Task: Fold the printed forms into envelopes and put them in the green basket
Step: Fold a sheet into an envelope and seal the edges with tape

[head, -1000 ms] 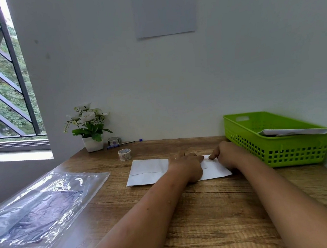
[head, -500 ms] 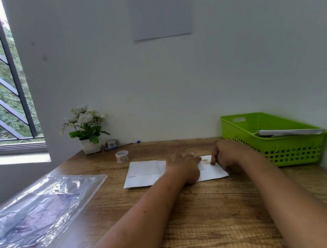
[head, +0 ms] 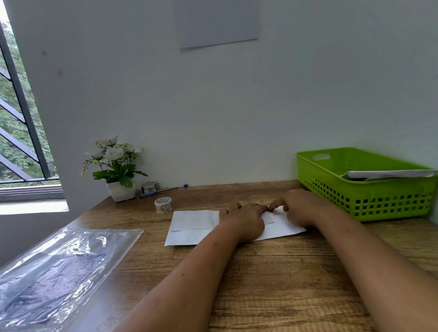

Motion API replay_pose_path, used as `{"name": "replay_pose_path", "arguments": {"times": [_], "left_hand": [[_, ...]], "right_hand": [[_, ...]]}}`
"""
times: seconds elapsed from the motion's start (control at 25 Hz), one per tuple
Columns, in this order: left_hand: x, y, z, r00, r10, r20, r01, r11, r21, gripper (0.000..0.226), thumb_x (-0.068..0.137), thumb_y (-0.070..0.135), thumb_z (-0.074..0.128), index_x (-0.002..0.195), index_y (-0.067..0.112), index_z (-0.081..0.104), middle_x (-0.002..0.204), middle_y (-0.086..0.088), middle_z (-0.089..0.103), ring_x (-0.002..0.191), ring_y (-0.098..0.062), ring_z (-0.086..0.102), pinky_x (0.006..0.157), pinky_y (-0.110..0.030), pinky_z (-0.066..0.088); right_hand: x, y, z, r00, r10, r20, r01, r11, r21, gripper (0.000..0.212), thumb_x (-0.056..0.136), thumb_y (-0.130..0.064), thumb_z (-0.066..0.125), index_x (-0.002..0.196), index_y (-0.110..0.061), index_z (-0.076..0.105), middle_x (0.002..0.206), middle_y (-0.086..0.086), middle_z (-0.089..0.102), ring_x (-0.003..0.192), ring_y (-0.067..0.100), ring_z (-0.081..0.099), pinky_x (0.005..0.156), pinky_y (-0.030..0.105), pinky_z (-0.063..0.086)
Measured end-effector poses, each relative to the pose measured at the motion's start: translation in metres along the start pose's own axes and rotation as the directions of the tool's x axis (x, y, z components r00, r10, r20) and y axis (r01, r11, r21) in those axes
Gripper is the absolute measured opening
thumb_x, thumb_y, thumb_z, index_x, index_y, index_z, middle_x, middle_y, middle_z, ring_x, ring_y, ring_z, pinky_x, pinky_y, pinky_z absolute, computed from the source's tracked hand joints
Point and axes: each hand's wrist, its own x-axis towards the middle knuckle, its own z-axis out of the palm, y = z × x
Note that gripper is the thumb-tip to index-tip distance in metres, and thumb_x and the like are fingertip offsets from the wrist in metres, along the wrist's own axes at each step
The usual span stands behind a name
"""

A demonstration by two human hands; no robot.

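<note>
A white envelope [head: 192,226] lies flat on the wooden table [head: 278,281], flap side up. My left hand [head: 244,221] rests palm down on its middle, pressing it to the table. My right hand [head: 299,208] sits on the envelope's right part, fingers curled, with fingertips pinching at a small raised bit of the paper beside my left fingertips. The green basket [head: 370,201] stands to the right against the wall, with white paper [head: 389,174] lying inside it.
A clear plastic sleeve [head: 44,287] with dark contents lies at the left table edge. A tape roll [head: 163,205], a second roll [head: 148,186], a pen [head: 162,191] and a white flower pot [head: 121,191] stand at the back left. Walls close the back and right.
My right hand's fingertips moved left to meet my left fingertips on the envelope. The left hand stayed pressed down. The view shifted slightly.
</note>
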Motion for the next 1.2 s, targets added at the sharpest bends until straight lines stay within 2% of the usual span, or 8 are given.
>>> {"name": "replay_pose_path", "arguments": {"times": [0.32, 0.48, 0.6, 0.68, 0.76, 0.84, 1.0, 1.2], "left_hand": [[-0.002, 0.004, -0.001, 1.000, -0.011, 0.024, 0.010, 1.000, 0.030, 0.054, 0.096, 0.021, 0.029, 0.147, 0.038, 0.023, 0.156, 0.006, 0.023, 0.143, -0.030, 0.010, 0.112, -0.053, 0.011], [-0.002, 0.003, -0.001, 1.000, -0.006, 0.024, 0.005, 0.999, 0.036, 0.054, 0.096, 0.022, 0.028, 0.147, 0.038, 0.022, 0.157, 0.003, 0.022, 0.144, -0.031, 0.009, 0.112, -0.054, 0.011], [-0.003, 0.003, 0.000, 1.000, 0.002, 0.012, -0.002, 1.000, 0.031, 0.054, 0.096, 0.022, 0.028, 0.147, 0.038, 0.023, 0.157, 0.004, 0.023, 0.143, -0.030, 0.011, 0.112, -0.053, 0.012], [-0.002, 0.001, 0.001, 1.000, 0.015, 0.005, -0.015, 0.999, 0.033, 0.053, 0.096, 0.021, 0.028, 0.146, 0.040, 0.024, 0.156, 0.004, 0.024, 0.141, -0.029, 0.013, 0.111, -0.052, 0.013], [-0.001, 0.000, 0.003, 0.999, 0.035, -0.010, -0.035, 0.998, 0.047, 0.053, 0.095, 0.021, 0.029, 0.144, 0.041, 0.028, 0.155, 0.004, 0.026, 0.141, -0.029, 0.016, 0.110, -0.053, 0.016], [-0.001, 0.000, 0.002, 0.994, 0.086, -0.064, -0.082, 0.995, 0.059, 0.052, 0.094, 0.018, 0.033, 0.140, 0.041, 0.037, 0.152, 0.005, 0.031, 0.140, -0.027, 0.021, 0.110, -0.053, 0.022], [-0.002, 0.000, -0.002, 0.964, 0.187, -0.189, -0.200, 0.978, -0.054, 0.048, 0.087, 0.005, 0.042, 0.120, 0.033, 0.063, 0.139, 0.007, 0.050, 0.129, -0.018, 0.042, 0.104, -0.039, 0.039], [0.000, -0.001, -0.001, 0.966, 0.150, -0.210, -0.175, 0.978, -0.110, 0.039, 0.086, 0.008, 0.046, 0.110, 0.030, 0.068, 0.131, 0.005, 0.057, 0.120, -0.019, 0.050, 0.099, -0.036, 0.043]], "right_hand": [[-0.002, -0.003, -0.009, 0.999, -0.051, 0.005, 0.050, 0.989, 0.141, 0.053, 0.085, 0.007, 0.036, 0.108, -0.025, 0.072, 0.126, 0.005, 0.060, 0.111, 0.019, 0.056, 0.084, 0.022, 0.042], [-0.004, 0.000, -0.010, 0.998, -0.059, -0.015, 0.061, 0.968, 0.243, 0.050, 0.079, 0.012, 0.037, 0.094, -0.016, 0.076, 0.110, 0.004, 0.067, 0.106, 0.019, 0.059, 0.093, 0.029, 0.047], [-0.004, 0.003, -0.010, 0.997, -0.077, -0.025, 0.081, 0.969, 0.235, 0.049, 0.078, 0.011, 0.038, 0.085, -0.020, 0.076, 0.103, -0.001, 0.068, 0.101, 0.016, 0.058, 0.092, 0.030, 0.048], [-0.002, 0.007, -0.008, 0.996, -0.067, -0.051, 0.077, 0.970, 0.232, 0.043, 0.077, 0.009, 0.041, 0.071, -0.024, 0.068, 0.091, -0.005, 0.064, 0.095, 0.016, 0.058, 0.081, 0.027, 0.048], [0.001, 0.011, -0.003, 0.996, -0.020, -0.092, 0.042, 0.970, 0.241, 0.037, 0.079, 0.005, 0.046, 0.066, -0.027, 0.058, 0.085, -0.005, 0.060, 0.090, 0.018, 0.059, 0.072, 0.026, 0.045], [0.006, 0.013, 0.004, 0.990, 0.044, -0.131, -0.009, 0.967, 0.255, 0.028, 0.082, -0.003, 0.048, 0.070, -0.027, 0.056, 0.093, -0.002, 0.063, 0.090, 0.019, 0.060, 0.075, 0.029, 0.046], [0.014, 0.009, 0.014, 0.985, 0.113, -0.131, -0.087, 0.977, 0.194, 0.006, 0.083, -0.027, 0.053, 0.079, -0.027, 0.057, 0.101, 0.000, 0.066, 0.092, 0.020, 0.060, 0.071, 0.027, 0.043], [0.018, 0.008, 0.014, 0.984, 0.162, -0.077, -0.143, 0.967, 0.211, 0.019, 0.075, -0.040, 0.065, 0.080, -0.021, 0.064, 0.097, 0.003, 0.068, 0.092, 0.021, 0.064, 0.074, 0.032, 0.049]]}}
